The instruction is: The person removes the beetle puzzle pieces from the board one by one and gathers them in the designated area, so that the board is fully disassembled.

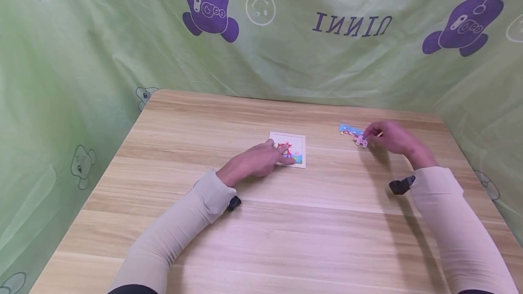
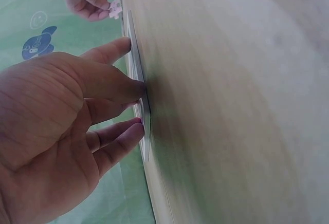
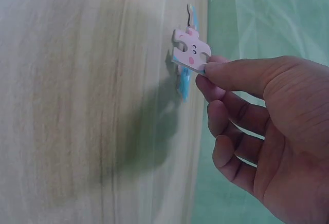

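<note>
My right hand [image 1: 390, 137] pinches a pink puzzle piece [image 3: 190, 53] with a printed face between thumb and forefinger, just above the table. Its other fingers curl loosely underneath. Behind that piece, light-blue puzzle pieces [image 1: 348, 128] lie on the table. My left hand [image 1: 259, 158] rests on a square white-bordered puzzle board [image 1: 299, 143], fingers spread across it. In the left wrist view the thumb [image 2: 128, 86] touches the near edge of the board, and the fingertips press on its face. A red shape and a blue-green corner show on the board; the hand covers part of the picture.
The wooden table [image 1: 286, 239] stretches toward me below both forearms. A green curtain [image 1: 261, 67] with purple figures hangs behind its back edge and along the sides. Black wrist cameras [image 1: 402, 185] sit under both cuffs.
</note>
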### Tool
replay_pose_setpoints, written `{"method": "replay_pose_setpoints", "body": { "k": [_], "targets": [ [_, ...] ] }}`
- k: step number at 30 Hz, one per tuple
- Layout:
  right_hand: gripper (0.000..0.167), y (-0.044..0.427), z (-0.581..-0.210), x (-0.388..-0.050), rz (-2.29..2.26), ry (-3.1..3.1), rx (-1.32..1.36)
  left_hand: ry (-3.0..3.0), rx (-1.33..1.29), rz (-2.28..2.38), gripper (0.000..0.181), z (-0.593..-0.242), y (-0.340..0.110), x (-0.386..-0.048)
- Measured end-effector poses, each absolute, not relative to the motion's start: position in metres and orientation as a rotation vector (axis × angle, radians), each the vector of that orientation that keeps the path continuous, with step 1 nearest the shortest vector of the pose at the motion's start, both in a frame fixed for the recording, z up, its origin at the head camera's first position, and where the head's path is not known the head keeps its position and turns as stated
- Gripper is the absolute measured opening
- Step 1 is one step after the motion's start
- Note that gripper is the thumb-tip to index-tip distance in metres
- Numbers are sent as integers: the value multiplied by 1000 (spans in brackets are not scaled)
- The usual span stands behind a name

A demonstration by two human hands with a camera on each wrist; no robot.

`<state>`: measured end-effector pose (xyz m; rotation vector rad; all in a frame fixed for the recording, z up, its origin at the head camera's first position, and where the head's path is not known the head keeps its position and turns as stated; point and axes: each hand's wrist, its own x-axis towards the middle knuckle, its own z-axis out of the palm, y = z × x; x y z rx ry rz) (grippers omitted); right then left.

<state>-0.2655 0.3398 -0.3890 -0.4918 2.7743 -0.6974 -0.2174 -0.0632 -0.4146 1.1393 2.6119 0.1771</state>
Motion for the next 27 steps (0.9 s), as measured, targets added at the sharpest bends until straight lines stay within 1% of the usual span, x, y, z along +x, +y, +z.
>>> {"method": "replay_pose_setpoints", "body": {
  "k": [5, 19, 27],
  "targets": [
    [12, 344, -393, -267, -664, 2790, -481, 2612, 1142, 181, 65, -414, -63, -217],
    [17, 344, -400, -263, -654, 2831, -392, 2601, 1119, 212, 64, -414, -64, -217],
    [21, 343, -398, -261, -654, 2837, -366, 2573, 1048, 231, 68, -416, -66, -216]
  ]
}}
